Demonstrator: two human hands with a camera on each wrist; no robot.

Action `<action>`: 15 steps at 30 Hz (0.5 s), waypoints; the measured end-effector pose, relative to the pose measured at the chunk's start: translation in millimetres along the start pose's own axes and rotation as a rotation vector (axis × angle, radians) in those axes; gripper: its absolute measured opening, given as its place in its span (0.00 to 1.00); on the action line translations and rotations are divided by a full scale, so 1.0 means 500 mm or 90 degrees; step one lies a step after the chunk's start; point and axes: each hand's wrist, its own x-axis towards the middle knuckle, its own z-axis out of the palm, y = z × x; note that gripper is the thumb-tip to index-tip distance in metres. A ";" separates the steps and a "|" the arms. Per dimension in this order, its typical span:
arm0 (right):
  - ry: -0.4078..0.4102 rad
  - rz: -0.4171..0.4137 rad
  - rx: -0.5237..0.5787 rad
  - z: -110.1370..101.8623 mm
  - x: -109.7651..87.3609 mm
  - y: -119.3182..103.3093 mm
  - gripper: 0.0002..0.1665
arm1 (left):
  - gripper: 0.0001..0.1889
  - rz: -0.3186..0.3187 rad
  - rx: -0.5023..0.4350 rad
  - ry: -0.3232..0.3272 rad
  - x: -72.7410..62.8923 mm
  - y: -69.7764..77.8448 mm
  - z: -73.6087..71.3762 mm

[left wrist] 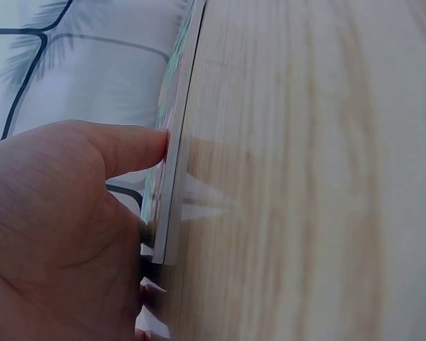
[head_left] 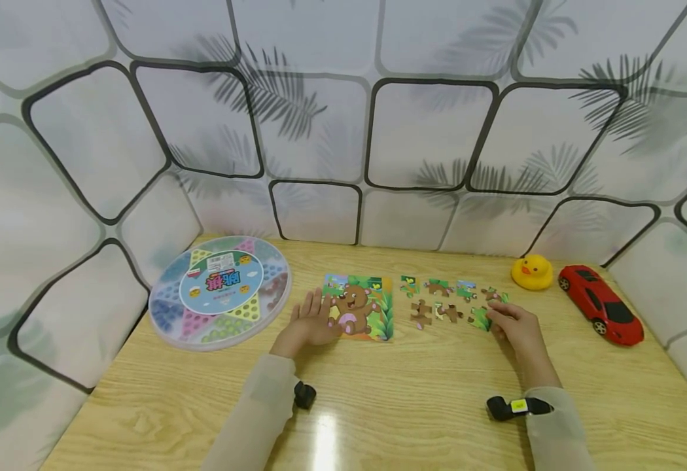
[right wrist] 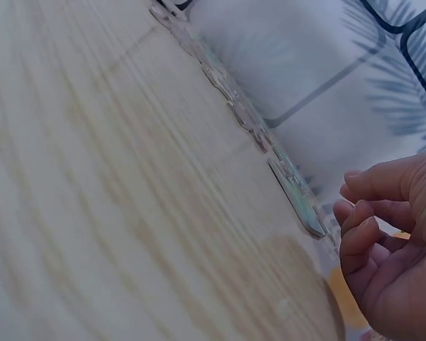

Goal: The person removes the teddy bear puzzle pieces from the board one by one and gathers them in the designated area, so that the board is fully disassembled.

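The left hand [head_left: 314, 320] lies with its fingers straight beside a bear puzzle board [head_left: 383, 307]. In the left wrist view the thumb [left wrist: 138, 148] of that hand touches the board's edge [left wrist: 172, 177]. The right hand [head_left: 517, 327] hovers by a green puzzle piece [head_left: 479, 318], its fingers loosely curled. In the right wrist view the green piece [right wrist: 298, 202] lies on the table, apart from the right hand's fingertips [right wrist: 353, 177]; nothing is seen held. Another brown-and-green piece [head_left: 496, 296] lies just beyond the fingertips.
Several more pieces, among them a brown piece [head_left: 421, 313], lie in two rows right of the board. A round Chinese checkers box [head_left: 226, 281] is at the left. A yellow rubber duck [head_left: 532, 273] and a red toy car [head_left: 601, 304] stand at the right, before the patterned wall.
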 end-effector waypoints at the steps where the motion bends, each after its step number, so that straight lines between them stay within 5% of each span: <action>1: -0.002 0.002 -0.003 0.000 -0.001 -0.001 0.28 | 0.43 0.001 0.003 0.001 0.004 -0.003 0.003; 10: -0.021 -0.008 -0.003 0.000 -0.009 -0.011 0.30 | 0.44 -0.006 0.023 0.002 0.017 -0.014 0.013; 15: -0.033 -0.057 -0.014 0.007 -0.018 -0.022 0.30 | 0.42 -0.009 0.020 -0.002 0.000 0.000 0.001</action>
